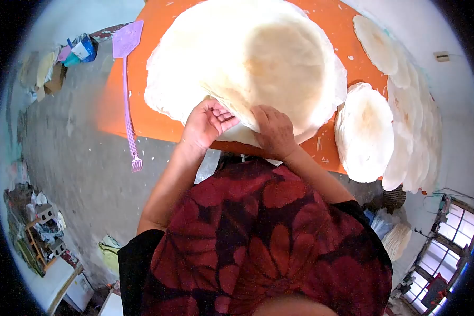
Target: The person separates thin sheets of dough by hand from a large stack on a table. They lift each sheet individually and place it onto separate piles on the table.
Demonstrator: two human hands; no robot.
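Both hands meet at the near rim of the stack of sheets [247,58], which reaches almost to the near edge of the orange table [122,113]; bare grey floor [79,158] lies open to the left. The left hand [205,125] curls its grip shut on that rim, while the right hand [274,131] lies knuckles-up, its grip hidden, so I cannot tell. Thin, round, pale cream and ragged-edged, the sheets brown faintly at the middle.

Red/blk floral-print top [263,237], short blk sleeves [134,258], forearms [166,184] bare to left hand [205,125] & right hand [275,132].
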